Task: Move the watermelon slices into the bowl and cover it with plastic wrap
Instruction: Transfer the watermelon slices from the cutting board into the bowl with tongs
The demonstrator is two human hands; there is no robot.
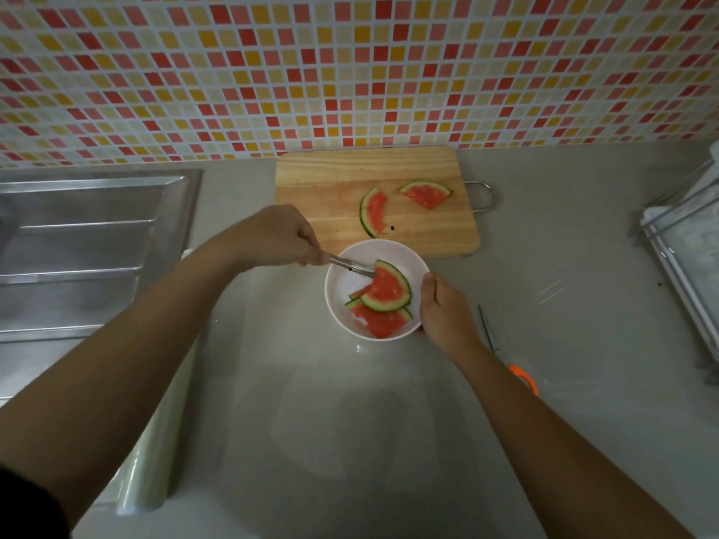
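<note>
Two slices point(426, 194) beyond the bowl point(342, 282) come next; left hand point(272, 237) grips tongs point(350, 266) seating one, right hand point(443, 313) grips rim

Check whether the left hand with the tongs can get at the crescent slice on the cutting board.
Probably yes. The crescent slice lies uncovered on the cutting board just beyond the bowl. The tongs in the left hand touch the top slice in the bowl, which likely needs releasing first.

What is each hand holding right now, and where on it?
The left hand grips the metal tongs by their handle end; the right hand holds the white bowl at its right rim.
</note>
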